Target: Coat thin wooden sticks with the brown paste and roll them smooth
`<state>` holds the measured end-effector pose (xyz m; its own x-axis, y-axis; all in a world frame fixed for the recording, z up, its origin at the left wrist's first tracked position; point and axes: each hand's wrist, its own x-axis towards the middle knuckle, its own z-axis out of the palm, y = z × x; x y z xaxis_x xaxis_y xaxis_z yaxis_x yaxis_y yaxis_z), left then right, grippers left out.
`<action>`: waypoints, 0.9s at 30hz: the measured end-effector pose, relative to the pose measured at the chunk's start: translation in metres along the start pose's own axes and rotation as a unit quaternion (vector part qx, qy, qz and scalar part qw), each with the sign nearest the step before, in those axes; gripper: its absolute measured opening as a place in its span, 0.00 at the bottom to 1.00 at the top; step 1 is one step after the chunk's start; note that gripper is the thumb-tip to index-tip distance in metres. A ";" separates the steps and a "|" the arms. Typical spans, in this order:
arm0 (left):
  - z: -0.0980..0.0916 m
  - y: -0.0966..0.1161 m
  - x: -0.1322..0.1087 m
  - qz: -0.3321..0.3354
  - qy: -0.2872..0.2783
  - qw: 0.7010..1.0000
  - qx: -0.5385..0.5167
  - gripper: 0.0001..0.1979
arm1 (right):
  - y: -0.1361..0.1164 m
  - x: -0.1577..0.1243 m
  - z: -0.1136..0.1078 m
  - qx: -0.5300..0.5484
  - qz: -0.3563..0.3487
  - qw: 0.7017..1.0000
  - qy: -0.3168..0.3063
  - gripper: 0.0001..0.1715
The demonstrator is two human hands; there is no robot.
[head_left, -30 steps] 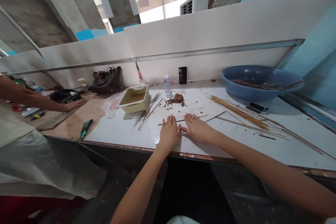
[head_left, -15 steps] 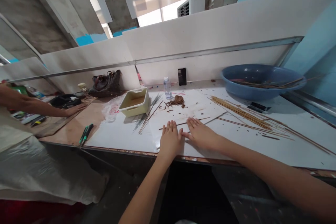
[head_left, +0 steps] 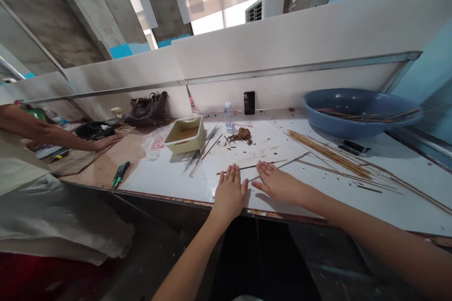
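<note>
Both my hands rest flat on the white sheet near the table's front edge. My left hand point(head_left: 229, 193) has its fingers stretched out, their tips at a thin dark brown stick point(head_left: 247, 167). To its right my right hand point(head_left: 277, 181) also lies flat, fingertips touching the stick's other end, thumb apart. A thin grey strip point(head_left: 294, 160) passes partly under my right hand. Past the stick sits a crumbly brown lump point(head_left: 244, 134) with small broken pieces around it. Whatever lies beneath my palms is hidden.
To the right lie a bundle of thin tan sticks point(head_left: 328, 153) and a blue basin point(head_left: 360, 124). A clear bottle point(head_left: 229, 120) and a phone point(head_left: 249, 103) stand behind. Leftward are a yellow-green tub point(head_left: 185, 146), green-black cutters point(head_left: 120, 175) and another person's hand point(head_left: 108, 142).
My right hand has slid slightly right, widening the gap between my thumbs. The left stays flat in nearly the same place. The whole view has shifted a little.
</note>
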<state>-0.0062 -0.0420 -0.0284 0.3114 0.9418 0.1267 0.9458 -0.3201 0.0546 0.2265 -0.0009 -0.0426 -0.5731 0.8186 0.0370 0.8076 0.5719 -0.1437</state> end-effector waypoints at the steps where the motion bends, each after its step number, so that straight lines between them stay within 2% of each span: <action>1: 0.001 -0.002 -0.004 0.004 0.007 1.000 0.002 0.33 | 0.000 -0.003 0.003 0.001 -0.004 1.000 0.004 0.56; 3: -0.001 -0.006 0.000 0.007 0.009 1.000 0.003 0.32 | 0.002 -0.001 0.001 0.001 -0.003 1.000 0.002 0.56; 8: -0.016 -0.011 0.032 -0.020 -0.021 1.000 0.002 0.32 | 0.008 0.026 -0.016 -0.004 0.021 1.000 -0.016 0.54; 10: -0.015 -0.008 0.029 -0.024 -0.015 1.000 0.003 0.33 | 0.007 0.021 -0.014 -0.005 0.013 1.000 -0.002 0.53; 15: 0.003 -0.003 -0.003 -0.006 0.017 1.000 0.016 0.34 | -0.002 -0.013 0.004 -0.021 -0.006 0.999 0.028 0.54; 17: 0.001 -0.004 0.000 -0.010 0.011 1.000 0.018 0.33 | -0.005 -0.011 0.000 -0.028 0.002 0.999 0.016 0.54; 19: -0.006 -0.004 0.013 -0.028 -0.008 0.999 0.015 0.34 | -0.004 0.002 -0.011 -0.038 0.012 0.999 -0.008 0.54; 23: -0.018 -0.003 0.034 -0.051 -0.028 0.998 0.011 0.36 | 0.000 0.026 -0.026 -0.023 0.038 0.999 -0.018 0.47; 27: -0.010 -0.001 0.013 -0.024 -0.010 1.000 0.009 0.36 | -0.003 0.003 -0.016 -0.028 0.024 0.999 -0.002 0.51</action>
<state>-0.0039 -0.0309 -0.0166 0.2678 0.9578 0.1041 0.9610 -0.2734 0.0428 0.2242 0.0008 -0.0259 -0.5332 0.8455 0.0279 0.8411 0.5334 -0.0890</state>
